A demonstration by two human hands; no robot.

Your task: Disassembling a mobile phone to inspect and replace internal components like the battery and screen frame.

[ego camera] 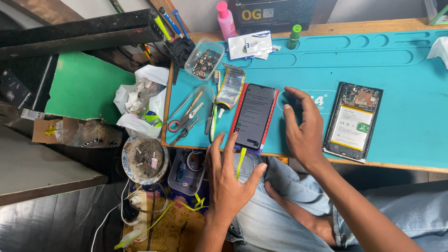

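Hovering left hand (231,179) at the worktop's (396,70) near edge, grip open, fingertips just short of the lit phone (254,116). Right hand (303,126) just right of the phone, grip open, fingers spread on the teal mat, holding nothing. Yellow cable (240,161) plugged into phone's bottom. Opened phone (354,122) lying further right; scissors (184,122) left.

One head-worn camera gives the only view, so nothing is shared with another. It looks steeply down from above the seated person's lap, facing the far wall. The tabletop (401,70) runs across the upper right of the frame, its near edge just past the knees. The left hand (231,179) and right hand (303,128) lie close below the lens.
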